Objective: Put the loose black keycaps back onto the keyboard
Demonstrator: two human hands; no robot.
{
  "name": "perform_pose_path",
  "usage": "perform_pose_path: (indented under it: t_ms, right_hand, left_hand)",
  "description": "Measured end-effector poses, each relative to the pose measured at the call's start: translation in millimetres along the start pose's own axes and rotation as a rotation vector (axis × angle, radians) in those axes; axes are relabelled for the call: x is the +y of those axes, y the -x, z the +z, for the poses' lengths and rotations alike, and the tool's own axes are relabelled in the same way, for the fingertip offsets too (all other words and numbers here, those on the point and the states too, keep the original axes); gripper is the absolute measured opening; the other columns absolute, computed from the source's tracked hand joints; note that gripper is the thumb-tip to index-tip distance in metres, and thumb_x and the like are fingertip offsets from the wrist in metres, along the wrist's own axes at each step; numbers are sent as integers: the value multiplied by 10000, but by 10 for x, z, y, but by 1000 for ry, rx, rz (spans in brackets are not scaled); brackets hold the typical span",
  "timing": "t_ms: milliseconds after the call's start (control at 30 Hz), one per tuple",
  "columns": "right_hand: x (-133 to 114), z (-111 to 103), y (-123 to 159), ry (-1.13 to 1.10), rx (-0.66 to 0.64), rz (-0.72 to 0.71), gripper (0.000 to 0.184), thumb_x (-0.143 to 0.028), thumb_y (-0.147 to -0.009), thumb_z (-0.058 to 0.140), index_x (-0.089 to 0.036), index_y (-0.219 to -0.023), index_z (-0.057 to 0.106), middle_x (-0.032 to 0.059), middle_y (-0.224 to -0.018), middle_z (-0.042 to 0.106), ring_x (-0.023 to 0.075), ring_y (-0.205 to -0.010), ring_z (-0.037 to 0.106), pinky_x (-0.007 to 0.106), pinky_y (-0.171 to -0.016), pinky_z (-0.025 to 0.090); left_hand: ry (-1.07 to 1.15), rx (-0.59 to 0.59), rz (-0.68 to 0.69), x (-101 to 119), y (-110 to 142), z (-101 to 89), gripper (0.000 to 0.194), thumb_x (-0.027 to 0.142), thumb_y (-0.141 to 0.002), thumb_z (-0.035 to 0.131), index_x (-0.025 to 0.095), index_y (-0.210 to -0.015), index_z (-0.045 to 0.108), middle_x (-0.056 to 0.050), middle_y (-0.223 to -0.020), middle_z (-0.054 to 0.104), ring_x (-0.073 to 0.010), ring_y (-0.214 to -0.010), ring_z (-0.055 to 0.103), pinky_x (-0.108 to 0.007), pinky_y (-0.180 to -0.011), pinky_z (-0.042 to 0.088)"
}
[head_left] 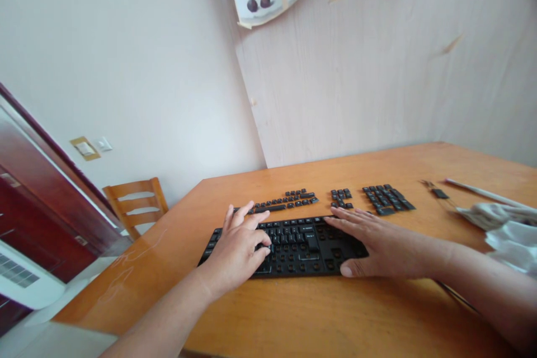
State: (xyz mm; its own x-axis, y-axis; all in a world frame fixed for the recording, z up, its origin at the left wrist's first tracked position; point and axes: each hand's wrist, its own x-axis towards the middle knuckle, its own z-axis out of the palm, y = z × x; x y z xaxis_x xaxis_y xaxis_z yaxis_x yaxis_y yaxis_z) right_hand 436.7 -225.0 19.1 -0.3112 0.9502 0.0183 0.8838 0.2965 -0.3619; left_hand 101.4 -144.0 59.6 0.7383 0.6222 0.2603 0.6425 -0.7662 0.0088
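Observation:
A black computer keyboard [302, 265] lies in front of me on the wooden table. Keycaps cover its upper rows, while the lower rows and much of the right side show bare key sockets. Over its left half, my left hand [241, 246] pinches thumb and index finger together on a small keycap, mostly hidden by the fingertips; its other fingers are spread. My right hand [377, 240] rests open on the keyboard's right end, fingers stretched toward the back edge and thumb at the front edge. Behind the keyboard, loose black keycaps [289, 200] lie in rows.
More keycaps sit in a small group [342, 198] and a larger block [388, 198] on the table [335, 319]. To the right are a pen-like stick [482, 191], a small dark object with a wire [438, 193], and crumpled cloth [499, 215]. A chair [136, 204] stands left.

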Motion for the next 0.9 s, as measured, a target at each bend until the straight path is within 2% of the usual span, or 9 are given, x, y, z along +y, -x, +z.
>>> perform_pose_path:
  t_ms: [367,633,900]
  right_hand:
    - [-43,-33,5,-11,-7,7,1031,-804,-710,584,-259,-1544,314,108,-1620,181,406,-1468,144,603,-1182,164]
    - [-62,-59,6,27,-46,29,1057,-820,-717,556,-222,-1550,298,118,-1626,148,388,-1475,123,568,-1195,153]
    - [-32,-28,3,-4,-17,14,1029,-794,-719,585,-241,-1544,317,114,-1621,180,413,-1465,139,599,-1186,158]
  left_hand:
    - [-76,46,104,102,29,-11,219,202,-874,559,282,-794,746,44,-1409,567,-329,-1465,224,-689,-1174,-34]
    - [-119,56,145,143,51,7,262,189,-901,514,281,-822,746,73,-1398,579,-323,-1469,223,-674,-1186,-42]
    - [-142,44,179,205,68,23,270,117,-855,523,244,-929,749,26,-1410,574,-321,-1481,205,-630,-1216,-20]
